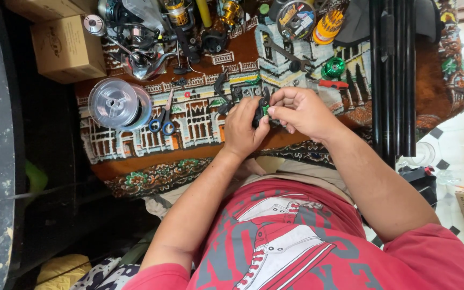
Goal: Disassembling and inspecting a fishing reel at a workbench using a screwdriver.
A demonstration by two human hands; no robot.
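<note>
My left hand [244,129] and my right hand [299,110] meet over a patterned rug [200,121]. Between them they grip a small black fishing reel part with a green piece [263,109]. The left hand cups it from the left; the right hand pinches its top with thumb and fingers. Most of the part is hidden by my fingers.
A clear line spool [116,103] and blue-handled scissors [163,119] lie left of my hands. Several reels and tools [151,43] crowd the rug's far side, with a green spool [333,67] and a red-handled tool [333,84]. Black rods [393,80] stand at right, cardboard boxes [66,48] at far left.
</note>
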